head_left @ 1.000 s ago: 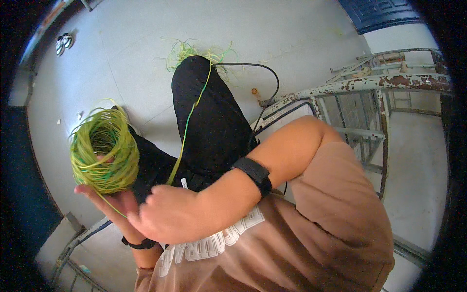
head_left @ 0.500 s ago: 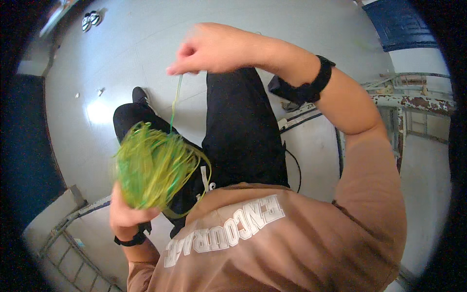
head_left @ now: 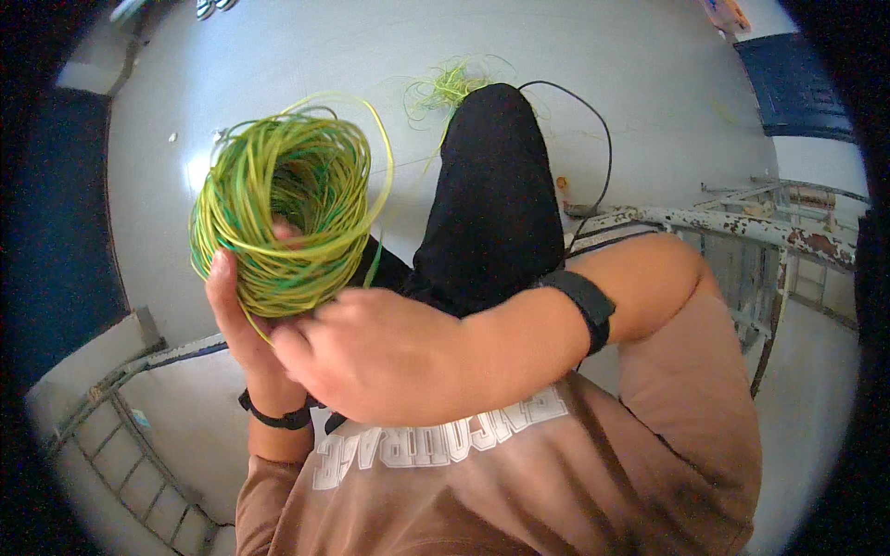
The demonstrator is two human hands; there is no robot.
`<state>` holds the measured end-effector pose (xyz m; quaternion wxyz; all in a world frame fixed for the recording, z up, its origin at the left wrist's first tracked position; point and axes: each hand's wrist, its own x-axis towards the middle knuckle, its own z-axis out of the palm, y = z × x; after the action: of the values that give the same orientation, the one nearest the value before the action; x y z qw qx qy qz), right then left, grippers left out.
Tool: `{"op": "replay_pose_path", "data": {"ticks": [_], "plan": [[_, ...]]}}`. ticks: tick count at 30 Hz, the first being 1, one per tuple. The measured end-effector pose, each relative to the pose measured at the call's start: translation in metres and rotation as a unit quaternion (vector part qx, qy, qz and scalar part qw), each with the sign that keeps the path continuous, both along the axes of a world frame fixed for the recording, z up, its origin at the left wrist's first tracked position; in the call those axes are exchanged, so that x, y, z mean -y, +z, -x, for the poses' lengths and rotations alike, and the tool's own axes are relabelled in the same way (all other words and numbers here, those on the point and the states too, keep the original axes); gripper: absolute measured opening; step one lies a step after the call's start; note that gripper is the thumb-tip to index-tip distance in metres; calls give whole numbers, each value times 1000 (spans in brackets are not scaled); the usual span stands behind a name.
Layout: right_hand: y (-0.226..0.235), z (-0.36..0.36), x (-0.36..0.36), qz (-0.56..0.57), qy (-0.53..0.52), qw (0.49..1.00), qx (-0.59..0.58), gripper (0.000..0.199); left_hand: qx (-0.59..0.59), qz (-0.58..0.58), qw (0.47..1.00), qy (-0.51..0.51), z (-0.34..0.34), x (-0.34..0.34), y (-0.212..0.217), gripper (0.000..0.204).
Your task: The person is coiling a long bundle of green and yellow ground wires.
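Observation:
A thick coil of thin yellow-green wire (head_left: pixel 218 218) stands up at the left, its round hollow facing up. My left hand (head_left: pixel 239 315) grips it from below, with a finger reaching into the hollow. Across my body, my right hand (head_left: pixel 371 347) is closed at the coil's lower edge. One strand runs down to its fingers, which partly hide each other. A loose loop sticks out from the coil's right side.
A tangle of the same wire (head_left: pixel 452 83) lies on the floor beyond my right knee (head_left: pixel 496 157). A black cable (head_left: pixel 607 139) curves beside that knee. Worn metal frames (head_left: pixel 732 222) stand on the right, and another metal frame (head_left: pixel 139 463) at the lower left.
My right hand has swung from high in front, where a strand hung from it, down to the coil's lower edge. The coil has risen and turned its hollow into view.

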<state>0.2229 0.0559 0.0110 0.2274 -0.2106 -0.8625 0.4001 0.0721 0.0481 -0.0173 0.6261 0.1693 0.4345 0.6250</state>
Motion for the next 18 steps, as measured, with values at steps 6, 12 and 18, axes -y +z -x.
{"op": "replay_pose_path", "data": {"ticks": [6, 12, 18], "plan": [[-64, -57, -84, 133, 244, 953, 119, 24, 79, -136, 987, -41, 87, 7, -46, 57], [-33, -132, -221, 35, -16, 959, 281, 33, -56, -56, 973, -218, 96, 24, -20, 75], [3, -19, -112, 154, -66, 972, 164, 34, -397, 29, 885, -242, 33, -13, -22, 35]]}}
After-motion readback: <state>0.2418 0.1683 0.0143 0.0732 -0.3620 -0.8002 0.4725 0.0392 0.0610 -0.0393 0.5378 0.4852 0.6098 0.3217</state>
